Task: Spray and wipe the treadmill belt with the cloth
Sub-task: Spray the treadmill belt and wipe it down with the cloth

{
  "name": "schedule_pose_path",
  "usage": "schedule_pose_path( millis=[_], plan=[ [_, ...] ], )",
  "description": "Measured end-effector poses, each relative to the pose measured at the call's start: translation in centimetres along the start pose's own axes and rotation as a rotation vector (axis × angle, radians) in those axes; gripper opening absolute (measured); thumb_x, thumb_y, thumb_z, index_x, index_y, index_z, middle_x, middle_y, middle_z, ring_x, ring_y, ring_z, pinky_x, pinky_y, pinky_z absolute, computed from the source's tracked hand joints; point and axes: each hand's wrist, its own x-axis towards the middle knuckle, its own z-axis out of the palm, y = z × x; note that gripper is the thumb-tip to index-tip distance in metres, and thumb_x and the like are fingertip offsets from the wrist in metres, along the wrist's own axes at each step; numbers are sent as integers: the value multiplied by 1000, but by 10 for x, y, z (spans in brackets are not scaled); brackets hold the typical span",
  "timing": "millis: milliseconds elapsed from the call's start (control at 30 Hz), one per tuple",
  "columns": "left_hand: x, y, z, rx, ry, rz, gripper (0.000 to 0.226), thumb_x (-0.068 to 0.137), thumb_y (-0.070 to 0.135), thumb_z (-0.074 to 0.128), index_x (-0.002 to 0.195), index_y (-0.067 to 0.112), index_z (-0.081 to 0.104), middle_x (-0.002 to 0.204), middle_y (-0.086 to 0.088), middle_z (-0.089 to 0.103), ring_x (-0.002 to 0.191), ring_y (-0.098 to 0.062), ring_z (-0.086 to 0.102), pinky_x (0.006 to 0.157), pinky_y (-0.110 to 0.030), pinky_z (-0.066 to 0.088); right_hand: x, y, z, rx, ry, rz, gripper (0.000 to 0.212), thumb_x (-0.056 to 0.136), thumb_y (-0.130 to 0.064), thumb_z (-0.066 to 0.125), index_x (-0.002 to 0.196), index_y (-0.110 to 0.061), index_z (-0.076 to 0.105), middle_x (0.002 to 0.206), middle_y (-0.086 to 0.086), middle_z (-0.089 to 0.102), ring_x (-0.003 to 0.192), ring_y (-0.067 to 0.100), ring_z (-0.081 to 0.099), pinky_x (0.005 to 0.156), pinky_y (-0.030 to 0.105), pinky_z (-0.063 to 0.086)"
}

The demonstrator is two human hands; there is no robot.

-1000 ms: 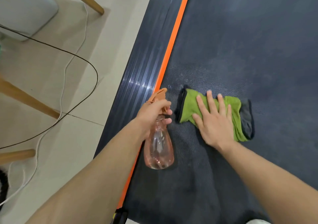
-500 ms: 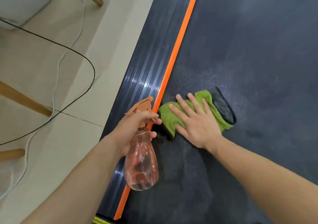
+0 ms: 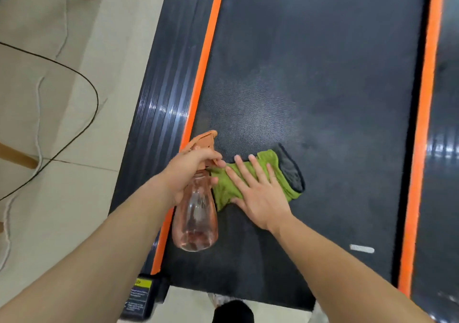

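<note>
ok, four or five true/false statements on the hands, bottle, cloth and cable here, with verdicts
1. The left hand grips the spray bottle. True.
2. The right hand lies flat on the cloth. True.
3. The cloth lies on the floor tiles. False: it lies on the treadmill belt.
4. The black cable runs across the belt. False: it lies on the floor, left of the treadmill.
5. The cloth is all green. False: its right end shows grey.
</note>
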Motion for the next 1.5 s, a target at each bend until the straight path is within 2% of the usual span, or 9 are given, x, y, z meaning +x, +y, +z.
schedule_pose_path(
  millis=[167, 267, 467, 700, 833, 1100, 1233, 1367, 1500],
  plan=[
    [-1, -5, 46, 101, -69, -46, 11, 94, 17, 70, 103, 21, 67, 99, -13, 76, 49, -17, 64, 48, -24, 49, -14, 62, -20, 171, -18, 460, 76, 102, -61, 28, 160, -32, -11, 168, -3, -22, 155, 34, -14, 122, 59, 10],
    [12, -6, 72, 166, -82, -22, 4, 94, 14, 70, 97, 14, 66, 94, -13, 75, 60, -15, 67, 47, -23, 52, -28, 86, -22, 211, -39, 536, 75, 103, -60, 25, 158, -33, -17, 166, -3, -26, 154, 33, -18, 124, 60, 10],
    [48, -6, 125, 347, -114, -55, 10, 92, 24, 71, 87, 15, 73, 97, -11, 78, 54, -16, 64, 53, -23, 49, -40, 97, 4, 195, 143, 469, 75, 98, -67, 21, 162, -33, 0, 170, -3, -6, 156, 34, -2, 122, 58, 16],
    [71, -2, 211, 434, -146, 9, 2, 93, 20, 68, 93, 19, 68, 83, -5, 74, 50, -15, 62, 48, -21, 48, -82, 134, 39, 220, 319, 787, 71, 100, -62, 28, 161, -26, 20, 170, 4, 13, 153, 37, 18, 117, 62, 26],
    [83, -4, 256, 469, -146, -42, 18, 94, 19, 62, 75, 18, 60, 70, -5, 62, 45, -15, 57, 49, -21, 42, -119, 156, 55, 208, 348, 772, 72, 99, -62, 36, 160, -27, 24, 169, 3, 16, 153, 37, 21, 117, 61, 28],
    [83, -1, 311, 647, -215, -51, 17, 94, 16, 65, 77, 13, 63, 78, -13, 66, 45, -17, 57, 46, -20, 43, -150, 166, 60, 228, 300, 747, 70, 99, -61, 33, 160, -27, 25, 170, 3, 14, 153, 37, 20, 116, 60, 30],
    [81, -3, 336, 697, -262, -64, 17, 93, 18, 70, 106, 10, 75, 83, -12, 71, 51, -15, 62, 48, -22, 49, -166, 167, 67, 257, 301, 780, 70, 100, -59, 34, 161, -27, 22, 170, 3, 11, 154, 37, 18, 118, 59, 29],
    [82, -9, 339, 742, -229, -68, 24, 92, 15, 66, 68, 16, 69, 73, -12, 66, 46, -18, 58, 43, -19, 42, -169, 164, 67, 270, 303, 750, 69, 99, -56, 36, 160, -26, 24, 170, 4, 13, 155, 37, 15, 119, 58, 28],
    [80, 0, 331, 632, -186, -2, 8, 93, 13, 67, 101, 14, 68, 79, -12, 68, 49, -19, 58, 41, -20, 42, -143, 198, 53, 248, 313, 644, 68, 99, -56, 35, 159, -23, 29, 168, 5, 20, 153, 37, 19, 118, 53, 31]
  ],
)
